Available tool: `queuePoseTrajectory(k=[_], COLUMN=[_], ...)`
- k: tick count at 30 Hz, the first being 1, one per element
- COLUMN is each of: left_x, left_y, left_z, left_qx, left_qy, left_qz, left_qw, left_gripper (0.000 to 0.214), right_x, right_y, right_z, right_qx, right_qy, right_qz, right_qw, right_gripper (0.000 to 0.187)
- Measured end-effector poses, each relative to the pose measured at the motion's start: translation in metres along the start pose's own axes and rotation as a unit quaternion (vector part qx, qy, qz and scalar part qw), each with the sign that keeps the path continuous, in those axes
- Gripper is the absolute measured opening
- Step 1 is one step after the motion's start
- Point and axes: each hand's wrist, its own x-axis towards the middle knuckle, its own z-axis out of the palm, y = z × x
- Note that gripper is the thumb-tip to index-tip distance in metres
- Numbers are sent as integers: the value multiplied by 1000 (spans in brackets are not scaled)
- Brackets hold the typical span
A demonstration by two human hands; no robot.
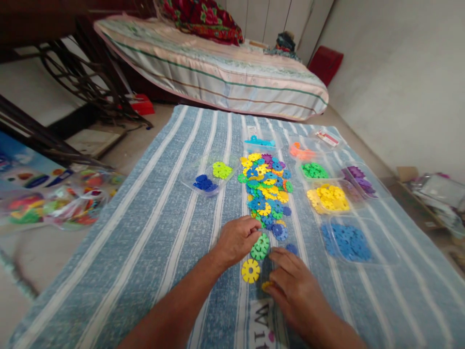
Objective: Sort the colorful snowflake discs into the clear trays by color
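Observation:
A long heap of notched plastic snowflake discs (267,182) in mixed colours lies down the middle of the striped cloth. My left hand (238,240) is at its near end, fingers curled and closed beside a green disc (260,247); what the fingertips hold, if anything, is hidden. Just below the green disc, a yellow disc (250,271) lies flat. My right hand (296,286) is to the right, its thumb and fingers closed on another yellow disc (268,286), which is mostly covered. A blue disc (291,249) lies just beyond the right knuckles.
Clear tubs at right hold blue (350,241), yellow (329,198), green (314,170) and purple discs (359,180). Orange pieces (301,151) and light-blue pieces (259,141) are in tubs behind. A left tub (189,182) holds dark-blue and lime discs. A bed (218,72) stands beyond.

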Motion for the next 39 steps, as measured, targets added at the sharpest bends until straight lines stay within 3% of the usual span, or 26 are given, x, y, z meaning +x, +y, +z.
queuePoseTrajectory(k=[3,5,8,10,13,17,20,24,33,36,39], left_x=[0,0,0,0,0,0,0,0,0,1,0], left_y=[-2,-3,-5,-6,-5,-3,-3,-3,-3,-3,-3], left_z=[1,1,2,2,2,0,-1,-2,-5,-6,-6], left_qx=[-4,-4,-3,-4,-5,-11,-11,-12,-15,-11,-3], left_qy=[0,-1,-4,-5,-3,-3,-8,-3,-2,2,3], left_qz=[1,2,3,3,0,-1,0,-4,7,10,10], left_qw=[1000,1000,1000,1000,1000,1000,1000,1000,1000,1000,1000], left_gripper=[9,8,9,9,9,9,10,12,22,30,31], right_x=[13,25,43,50,51,43,41,45,44,52,72], right_y=[23,49,87,99,89,50,26,13,18,40,78], right_z=[-24,-49,-89,-103,-91,-36,-2,16,9,-8,-42], right_qx=[-28,-96,-239,-281,-222,-97,-87,-82,-31,-63,-150], right_qy=[40,98,212,249,230,112,44,29,40,59,115], right_qz=[0,14,73,110,86,27,53,92,100,66,55], right_qw=[999,990,945,920,943,989,994,992,994,994,980], right_gripper=[11,13,16,17,17,16,21,29,25,24,27])
